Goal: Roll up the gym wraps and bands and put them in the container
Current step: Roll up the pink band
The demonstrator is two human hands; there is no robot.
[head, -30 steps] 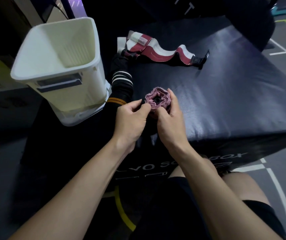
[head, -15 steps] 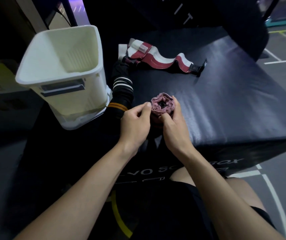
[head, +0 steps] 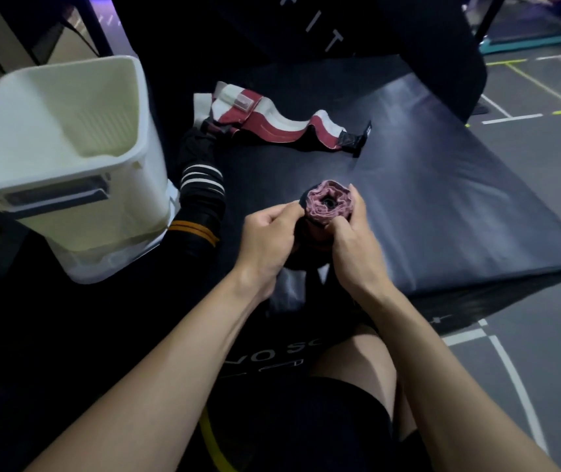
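Near the front edge of the padded box point(head: 425, 206), a pink wrap roll point(head: 328, 206) is pinched end-up between the left hand point(head: 267, 238) and the right hand point(head: 355, 247), fingers pressed against its sides. Even tension should be kept so the coils stay tight. The white container point(head: 68, 158) stands well apart at left. A red-and-white wrap point(head: 272, 126) lies unrolled at the far side, a black striped wrap point(head: 200, 199) beside the container. Beyond, the marked gym floor point(head: 527, 107) is visible.

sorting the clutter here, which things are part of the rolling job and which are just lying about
Job: pink rolled wrap in both hands; red-and-white unrolled wrap; black striped band; cream plastic bin.
Lying about: teal step platform.
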